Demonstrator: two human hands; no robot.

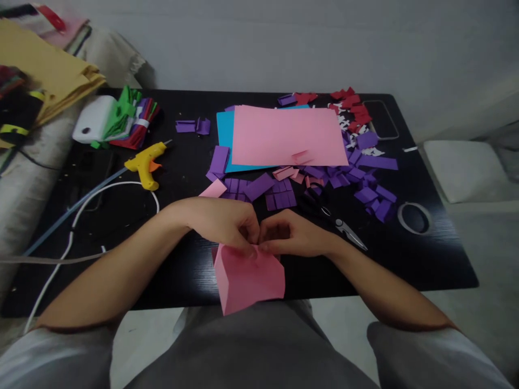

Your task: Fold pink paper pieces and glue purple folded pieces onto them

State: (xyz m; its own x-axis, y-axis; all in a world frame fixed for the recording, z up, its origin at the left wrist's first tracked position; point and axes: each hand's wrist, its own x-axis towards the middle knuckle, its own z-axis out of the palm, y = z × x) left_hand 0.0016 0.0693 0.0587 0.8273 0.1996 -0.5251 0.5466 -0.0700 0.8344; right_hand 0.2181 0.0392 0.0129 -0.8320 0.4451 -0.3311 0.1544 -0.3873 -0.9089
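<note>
A folded piece of pink paper (250, 278) hangs over the table's front edge, its left side creased into a narrow panel. My left hand (227, 221) pinches its top edge between thumb and curled fingers. Close beside it, my right hand (290, 232) grips the same edge, the two thumbs nearly meeting. What lies behind the fingertips is hidden. Just beyond my hands are flat purple paper pieces (280, 194) and a small pink strip (213, 189). Black-handled scissors (340, 222) lie by my right wrist.
Farther back, a large pink sheet (284, 135) covers most of a blue sheet (225, 135). A yellow glue gun (144, 163) with a blue glue stick (81, 204) and a white cable (67, 251) occupies the left. Tape (414, 218) lies right, near purple scraps (375, 200).
</note>
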